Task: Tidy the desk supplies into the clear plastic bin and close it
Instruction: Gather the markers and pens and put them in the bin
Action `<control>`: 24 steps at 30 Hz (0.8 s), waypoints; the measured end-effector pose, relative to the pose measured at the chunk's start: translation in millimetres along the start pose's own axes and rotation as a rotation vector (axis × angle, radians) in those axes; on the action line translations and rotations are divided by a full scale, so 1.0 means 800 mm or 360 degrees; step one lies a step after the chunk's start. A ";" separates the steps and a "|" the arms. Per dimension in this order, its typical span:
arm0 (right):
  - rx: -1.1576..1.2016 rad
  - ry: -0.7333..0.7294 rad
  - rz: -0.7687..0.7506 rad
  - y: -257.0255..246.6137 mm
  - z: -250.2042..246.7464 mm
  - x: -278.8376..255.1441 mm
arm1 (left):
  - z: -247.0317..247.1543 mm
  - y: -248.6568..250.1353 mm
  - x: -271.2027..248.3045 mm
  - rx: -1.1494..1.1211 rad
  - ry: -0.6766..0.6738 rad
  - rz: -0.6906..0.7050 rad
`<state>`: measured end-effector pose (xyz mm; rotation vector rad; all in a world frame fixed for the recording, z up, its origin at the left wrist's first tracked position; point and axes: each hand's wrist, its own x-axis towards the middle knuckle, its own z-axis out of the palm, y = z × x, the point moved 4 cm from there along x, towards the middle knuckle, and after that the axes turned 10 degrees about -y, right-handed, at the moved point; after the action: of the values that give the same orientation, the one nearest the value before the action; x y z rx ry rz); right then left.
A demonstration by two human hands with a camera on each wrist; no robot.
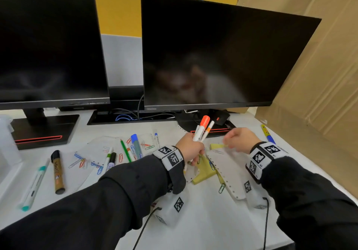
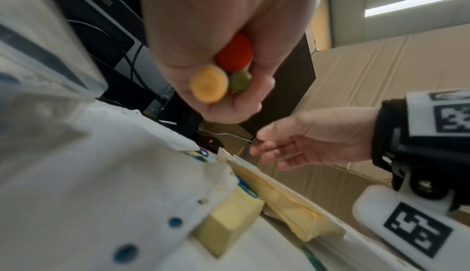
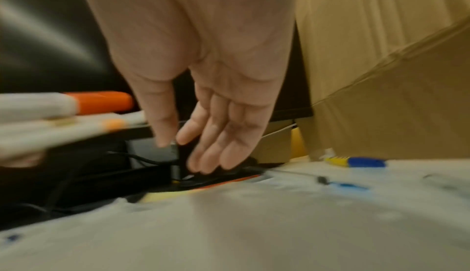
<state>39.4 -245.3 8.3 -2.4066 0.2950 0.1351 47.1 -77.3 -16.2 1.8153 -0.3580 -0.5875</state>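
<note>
My left hand [image 1: 190, 149] grips a bundle of white markers [image 1: 202, 131], held upright above the desk with an orange cap on top. From the left wrist, their round ends [image 2: 221, 74] stick out of my fist [image 2: 216, 102]. Just to the right, my right hand [image 1: 239, 139] hovers over a yellow sticky pad [image 1: 217, 146], fingers loose and holding nothing [image 3: 201, 150]. Loose supplies lie to the left: a brown marker [image 1: 58, 172], a teal pen [image 1: 34, 185], a blue-capped marker [image 1: 136, 147] and several paper clips [image 1: 81, 162]. A clear plastic container [image 1: 5, 139] is cut off by the left edge.
Two dark monitors [image 1: 213, 55] stand at the back with cables behind them. A cardboard sheet [image 1: 319, 75] walls off the right side, and a yellow and blue pen [image 1: 268, 133] lies at its foot. White punched sheets [image 1: 226, 170] and more yellow sticky notes [image 1: 205, 172] lie under my wrists.
</note>
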 end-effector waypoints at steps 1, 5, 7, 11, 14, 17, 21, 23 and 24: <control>-0.0121 0.0074 0.0079 0.010 -0.009 0.004 | -0.004 -0.001 0.002 0.0038 0.0034 -0.0014; -0.0493 0.0110 0.0323 0.044 -0.028 0.014 | -0.025 -0.001 0.007 0.0209 0.0154 -0.0052; -0.0599 0.0082 0.0375 0.050 -0.031 0.019 | -0.034 0.001 0.009 0.0332 0.0231 -0.0031; -0.0688 0.0035 0.0439 0.052 -0.023 0.029 | -0.038 0.007 0.014 0.0608 0.0387 0.0021; -0.0709 -0.0022 0.0493 0.058 -0.015 0.039 | -0.034 0.012 0.021 0.0770 0.0420 0.0076; -0.0740 0.0049 0.0482 0.055 -0.017 0.046 | -0.031 0.016 0.027 0.0937 0.0408 0.0120; -0.0731 0.0135 0.0533 0.055 -0.021 0.054 | -0.028 0.011 0.036 0.0894 0.0316 0.0111; -0.0696 0.0151 0.0568 0.058 -0.021 0.055 | -0.026 0.009 0.038 0.0868 0.0275 0.0119; -0.0677 0.0167 0.0561 0.057 -0.023 0.055 | -0.026 0.008 0.039 0.0841 0.0260 0.0127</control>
<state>71.4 -298.4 -14.9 -2.7627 0.8102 0.2522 84.4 -79.0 -11.8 2.3240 -0.5050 -0.2981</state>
